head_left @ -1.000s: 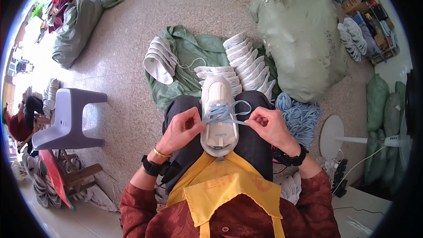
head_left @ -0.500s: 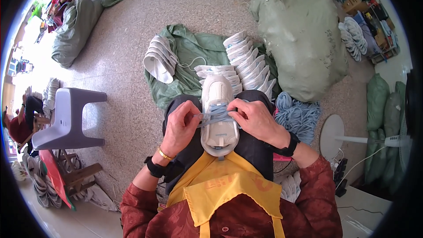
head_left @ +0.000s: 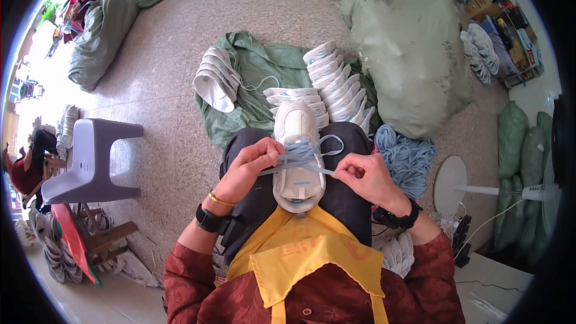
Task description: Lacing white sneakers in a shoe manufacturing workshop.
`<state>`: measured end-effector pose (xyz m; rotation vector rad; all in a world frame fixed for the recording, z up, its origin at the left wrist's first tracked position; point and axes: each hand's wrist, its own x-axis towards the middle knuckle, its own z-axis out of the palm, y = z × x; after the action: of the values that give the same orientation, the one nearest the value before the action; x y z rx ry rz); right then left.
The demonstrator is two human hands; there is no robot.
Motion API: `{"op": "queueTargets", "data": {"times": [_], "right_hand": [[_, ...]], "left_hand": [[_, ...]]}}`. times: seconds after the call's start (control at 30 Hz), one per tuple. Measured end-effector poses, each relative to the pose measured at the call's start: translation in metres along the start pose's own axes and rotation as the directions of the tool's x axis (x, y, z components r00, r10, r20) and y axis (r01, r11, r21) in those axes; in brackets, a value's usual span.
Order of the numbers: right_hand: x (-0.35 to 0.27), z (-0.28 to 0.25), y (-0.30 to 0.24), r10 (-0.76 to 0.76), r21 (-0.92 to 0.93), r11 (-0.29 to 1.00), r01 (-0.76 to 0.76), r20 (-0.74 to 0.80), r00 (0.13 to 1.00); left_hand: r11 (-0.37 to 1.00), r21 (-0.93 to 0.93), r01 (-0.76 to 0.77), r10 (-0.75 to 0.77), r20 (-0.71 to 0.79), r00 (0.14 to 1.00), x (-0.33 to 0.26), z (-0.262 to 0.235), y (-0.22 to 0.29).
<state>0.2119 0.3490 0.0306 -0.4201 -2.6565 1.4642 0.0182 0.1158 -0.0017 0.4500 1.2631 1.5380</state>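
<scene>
One blue-laced shoe, two black wristbands, one yellow apron

The shoe lies on the lap, between a chair at left and a lace bundle at right.

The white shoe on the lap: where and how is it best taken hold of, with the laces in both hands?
Probably by its toe, coming from the far side and spanning it from above. The white shoe points toe-first away from the lap, and that rounded end is free of lace; the left hand and right hand pinch the blue laces farther back.
</scene>
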Motion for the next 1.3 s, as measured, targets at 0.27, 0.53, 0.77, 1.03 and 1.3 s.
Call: {"op": "queueTargets", "data": {"times": [0.27,0.53,0.77,1.03,1.3], "right_hand": [[-0.034,-0.035,0.015,0.162,0.068,0.983,-0.168,0.090,0.983],[-0.031,-0.047,0.031,0.206,0.030,0.978,-0.205,-0.065,0.976],[0.032,0.006,-0.012,-0.200,-0.087,0.976,0.198,-0.006,0.980],[0.050,0.026,-0.013,-0.328,-0.212,0.915,0.342,0.103,0.939],[0.041,0.031,-0.015,0.053,0.003,0.999,-0.053,0.020,0.998]], "left_hand": [[0.975,0.190,-0.112,0.126,-0.061,0.990,0.010,0.003,-0.029],[0.882,0.431,-0.193,0.268,-0.120,0.956,0.008,0.011,-0.032],[0.858,0.489,-0.160,0.269,-0.161,0.950,-0.003,0.016,-0.031],[0.889,0.429,-0.158,0.263,-0.198,0.944,-0.004,0.019,-0.034],[0.934,0.322,-0.155,0.231,-0.213,0.950,-0.004,0.020,-0.037]]}}
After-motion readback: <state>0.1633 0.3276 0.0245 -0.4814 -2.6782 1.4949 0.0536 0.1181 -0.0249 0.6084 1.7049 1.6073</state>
